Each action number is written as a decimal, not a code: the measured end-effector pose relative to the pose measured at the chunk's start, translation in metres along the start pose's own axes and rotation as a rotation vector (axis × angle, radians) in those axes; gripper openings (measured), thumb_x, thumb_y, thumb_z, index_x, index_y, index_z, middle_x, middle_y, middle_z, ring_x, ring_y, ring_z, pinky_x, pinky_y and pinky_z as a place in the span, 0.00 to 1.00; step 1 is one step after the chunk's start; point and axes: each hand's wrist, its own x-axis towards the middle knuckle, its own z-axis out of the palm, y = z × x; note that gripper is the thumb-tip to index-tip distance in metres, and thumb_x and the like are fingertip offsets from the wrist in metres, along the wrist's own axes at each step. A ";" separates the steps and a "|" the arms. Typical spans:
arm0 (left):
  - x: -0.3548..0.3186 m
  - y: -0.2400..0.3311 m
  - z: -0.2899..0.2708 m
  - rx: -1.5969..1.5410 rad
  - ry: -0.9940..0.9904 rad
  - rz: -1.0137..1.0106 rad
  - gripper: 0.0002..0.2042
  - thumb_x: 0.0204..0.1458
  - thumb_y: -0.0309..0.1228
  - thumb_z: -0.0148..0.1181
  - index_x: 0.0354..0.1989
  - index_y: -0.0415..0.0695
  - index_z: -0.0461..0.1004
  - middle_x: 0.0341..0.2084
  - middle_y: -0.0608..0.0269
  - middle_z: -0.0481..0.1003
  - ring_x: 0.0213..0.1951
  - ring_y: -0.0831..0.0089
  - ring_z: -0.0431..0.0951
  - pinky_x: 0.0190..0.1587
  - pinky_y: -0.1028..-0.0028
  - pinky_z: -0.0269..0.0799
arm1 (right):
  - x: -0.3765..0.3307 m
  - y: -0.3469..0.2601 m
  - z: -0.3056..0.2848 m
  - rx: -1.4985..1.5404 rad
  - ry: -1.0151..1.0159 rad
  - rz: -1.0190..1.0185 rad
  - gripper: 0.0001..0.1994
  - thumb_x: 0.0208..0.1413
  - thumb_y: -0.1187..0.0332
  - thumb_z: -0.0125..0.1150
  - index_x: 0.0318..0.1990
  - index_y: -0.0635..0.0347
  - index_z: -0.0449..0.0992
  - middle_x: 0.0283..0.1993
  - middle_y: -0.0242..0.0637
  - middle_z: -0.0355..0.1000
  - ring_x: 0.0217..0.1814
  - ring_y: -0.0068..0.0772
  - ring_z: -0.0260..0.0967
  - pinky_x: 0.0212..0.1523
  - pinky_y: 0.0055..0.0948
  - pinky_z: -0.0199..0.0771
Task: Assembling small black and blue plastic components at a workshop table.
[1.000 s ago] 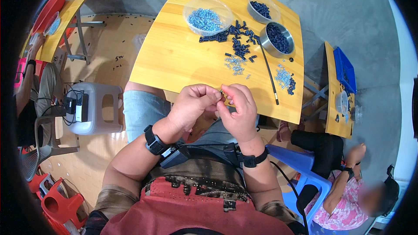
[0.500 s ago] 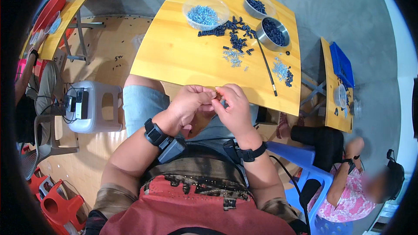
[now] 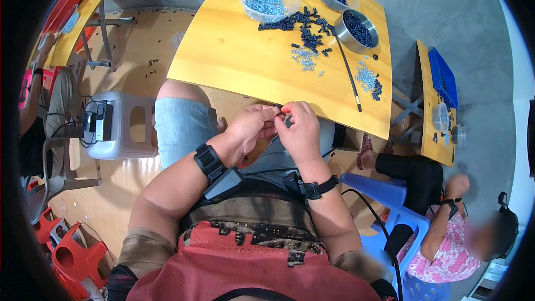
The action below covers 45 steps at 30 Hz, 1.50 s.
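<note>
We can see a small dark piece (image 3: 280, 110) at our fingertips, right by the near edge of the yellow table (image 3: 223, 61). Our left hand (image 3: 252, 128) and right hand (image 3: 301, 131) are both pinched narrow and seem to hold it between them. The fingers cover most of it, so we cannot tell which way it points or how its long side lies. It could slip and drop, we think, because it is tiny and only fingertips hold it. Then it might land on our blue shorts (image 3: 186, 117) or the floor, away from the table, and be hard to find. Toward the middle of the table are loose silver pins (image 3: 305, 59) and a messy bunch of short black tubes (image 3: 310, 39), pointing all ways. A thin black stick (image 3: 348, 72) lies at the table's right part, and a sleeve could bump it and roll it into the little pin heap (image 3: 365, 79) there. At the table's far side are a clear round tub (image 3: 292, 0) of pins and a steel bowl (image 3: 344, 38) of black bits.
</note>
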 end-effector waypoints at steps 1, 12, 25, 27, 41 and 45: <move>0.001 0.000 0.000 -0.001 0.007 -0.010 0.08 0.57 0.33 0.48 0.36 0.42 0.71 0.31 0.64 0.74 0.31 0.76 0.75 0.34 0.78 0.72 | 0.000 0.000 0.000 -0.010 -0.001 0.007 0.09 0.36 0.76 0.62 0.29 0.62 0.71 0.28 0.40 0.67 0.26 0.36 0.65 0.27 0.29 0.67; 0.006 -0.008 0.009 -0.048 0.093 0.088 0.07 0.57 0.30 0.48 0.33 0.41 0.71 0.26 0.65 0.73 0.28 0.78 0.73 0.31 0.78 0.71 | 0.001 0.002 -0.001 -0.036 0.012 -0.070 0.05 0.38 0.76 0.62 0.25 0.62 0.72 0.25 0.40 0.69 0.27 0.40 0.67 0.29 0.32 0.68; 0.009 -0.010 0.029 -0.135 0.284 0.165 0.07 0.55 0.25 0.49 0.28 0.37 0.71 0.21 0.62 0.72 0.21 0.76 0.70 0.28 0.77 0.69 | 0.008 0.003 -0.005 0.003 0.039 -0.138 0.06 0.34 0.78 0.63 0.24 0.61 0.73 0.26 0.40 0.70 0.29 0.42 0.68 0.31 0.33 0.69; 0.005 -0.006 0.032 -0.108 0.288 0.141 0.07 0.55 0.26 0.48 0.28 0.38 0.71 0.21 0.62 0.72 0.22 0.76 0.71 0.27 0.77 0.69 | 0.009 0.006 -0.006 0.023 0.029 -0.131 0.06 0.35 0.78 0.63 0.25 0.61 0.73 0.25 0.40 0.69 0.29 0.42 0.68 0.31 0.33 0.68; -0.014 -0.005 0.027 0.082 0.024 0.020 0.09 0.58 0.31 0.45 0.37 0.38 0.69 0.34 0.59 0.74 0.35 0.73 0.74 0.39 0.74 0.71 | -0.008 0.026 -0.045 0.277 -0.244 0.149 0.13 0.39 0.74 0.62 0.36 0.64 0.74 0.29 0.41 0.71 0.29 0.34 0.69 0.31 0.28 0.70; -0.018 -0.008 0.028 0.133 0.032 -0.070 0.11 0.56 0.30 0.47 0.42 0.35 0.68 0.39 0.53 0.73 0.41 0.67 0.74 0.45 0.71 0.71 | -0.042 0.081 -0.085 0.156 -0.244 0.379 0.14 0.39 0.74 0.66 0.38 0.62 0.76 0.24 0.29 0.70 0.25 0.17 0.65 0.28 0.18 0.68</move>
